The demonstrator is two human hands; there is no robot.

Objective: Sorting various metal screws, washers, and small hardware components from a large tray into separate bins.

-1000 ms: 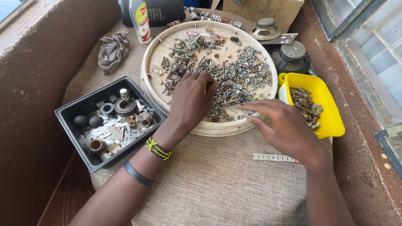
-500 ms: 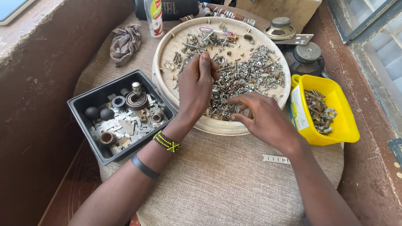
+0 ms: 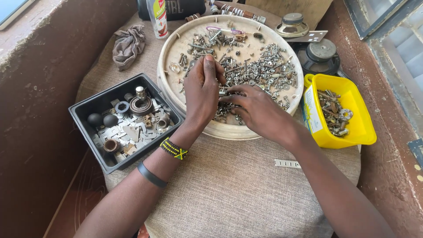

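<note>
Head view: left hand (image 3: pixel 202 90) and right hand (image 3: pixel 257 110) both down in heap of small silver metal screws and bolts (image 3: pixel 257 70) inside round cream shallow tray (image 3: pixel 167 53), tray mid-table

Left fingers together, curled into heap; right fingertips pinched, on what can't tell

Screws look hard, light, slippery, roll easy; best pinched across shank

Long axes point every which way, no common direction

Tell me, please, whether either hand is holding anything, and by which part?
It cannot be told. Both the left hand and right hand have fingertips down among the screws and bolts in the round tray, hiding any grip.
</note>
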